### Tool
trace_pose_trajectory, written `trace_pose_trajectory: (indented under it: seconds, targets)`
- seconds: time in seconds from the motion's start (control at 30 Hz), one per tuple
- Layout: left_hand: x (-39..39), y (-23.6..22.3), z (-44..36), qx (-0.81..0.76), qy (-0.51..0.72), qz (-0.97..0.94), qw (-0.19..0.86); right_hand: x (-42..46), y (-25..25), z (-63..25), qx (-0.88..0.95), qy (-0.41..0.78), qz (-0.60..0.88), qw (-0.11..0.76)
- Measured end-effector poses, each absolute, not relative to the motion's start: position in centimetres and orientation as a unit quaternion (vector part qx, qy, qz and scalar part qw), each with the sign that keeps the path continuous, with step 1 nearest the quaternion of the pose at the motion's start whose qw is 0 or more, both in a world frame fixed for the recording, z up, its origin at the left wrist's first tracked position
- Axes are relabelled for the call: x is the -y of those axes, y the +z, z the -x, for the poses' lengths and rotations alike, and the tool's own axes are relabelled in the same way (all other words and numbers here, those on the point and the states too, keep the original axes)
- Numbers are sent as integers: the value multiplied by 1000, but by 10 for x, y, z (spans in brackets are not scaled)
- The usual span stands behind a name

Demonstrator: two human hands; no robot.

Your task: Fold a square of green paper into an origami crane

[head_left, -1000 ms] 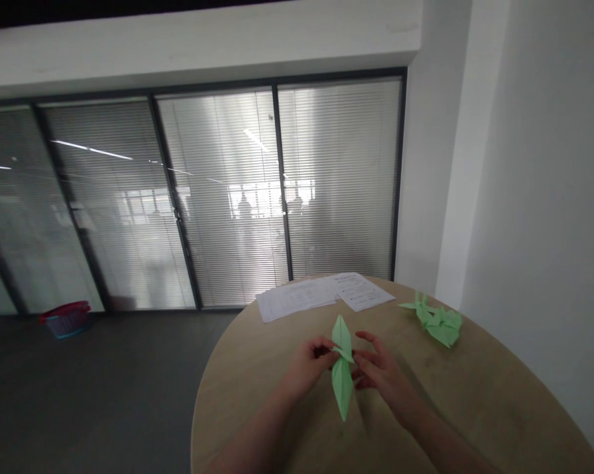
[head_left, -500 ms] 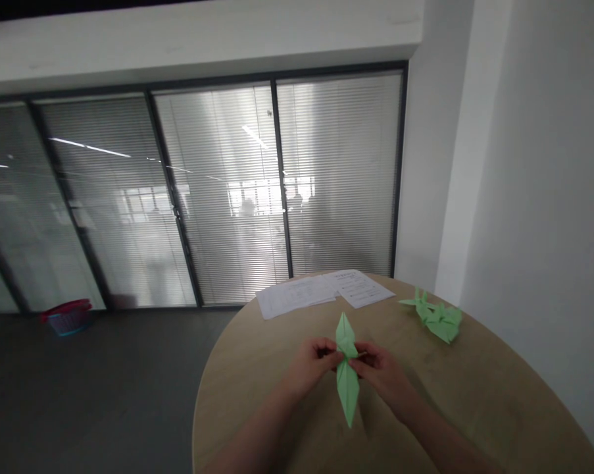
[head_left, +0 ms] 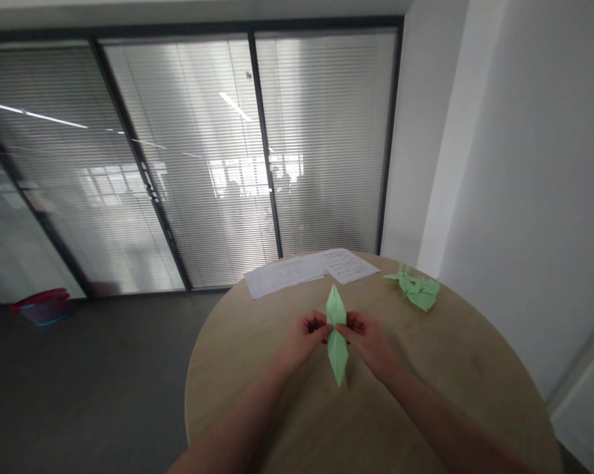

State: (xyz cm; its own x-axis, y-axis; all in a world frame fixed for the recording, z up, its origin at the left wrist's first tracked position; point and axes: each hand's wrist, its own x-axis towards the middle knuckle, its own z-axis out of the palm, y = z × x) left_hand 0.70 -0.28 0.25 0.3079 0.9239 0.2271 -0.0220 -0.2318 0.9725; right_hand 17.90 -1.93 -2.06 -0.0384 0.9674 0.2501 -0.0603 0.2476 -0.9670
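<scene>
A light green folded paper model (head_left: 337, 355), long and pointed at both ends, is held over the table between my two hands. My left hand (head_left: 304, 337) pinches its middle from the left, thumb on top and fingers curled behind. From the right, my right hand (head_left: 368, 339) grips the same middle part, its thumb tip close to the left thumb. The paper's underside and the fingertips behind it are hidden.
Several green folded paper pieces (head_left: 418, 289) lie in a cluster at the table's right rear. Printed sheets (head_left: 287, 273) rest along the far edge of the round wooden table (head_left: 454, 388). A red and blue basket (head_left: 44, 308) stands on the floor at left.
The view has tilted down and turned slightly right. The paper's middle now lies flatter, with both thumbs pressed on it; the raised part seen there before no longer shows.
</scene>
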Motion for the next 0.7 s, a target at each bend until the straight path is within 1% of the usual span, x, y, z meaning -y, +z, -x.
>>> trace_pose_trajectory:
  seconds: [0.23,0.37,0.5,0.7]
  targets:
    - [6,3,-12,-374,493,-584,526,20,-21,-178,517,486,402,579]
    - [9,6,-10,-391,469,-562,558,24,-17,-178,538,522,385,539]
    - [10,8,-8,-408,473,-535,569,29,-13,-177,552,537,394,501]
    - [10,8,-6,-421,473,-526,568,30,-16,-174,557,541,394,492]
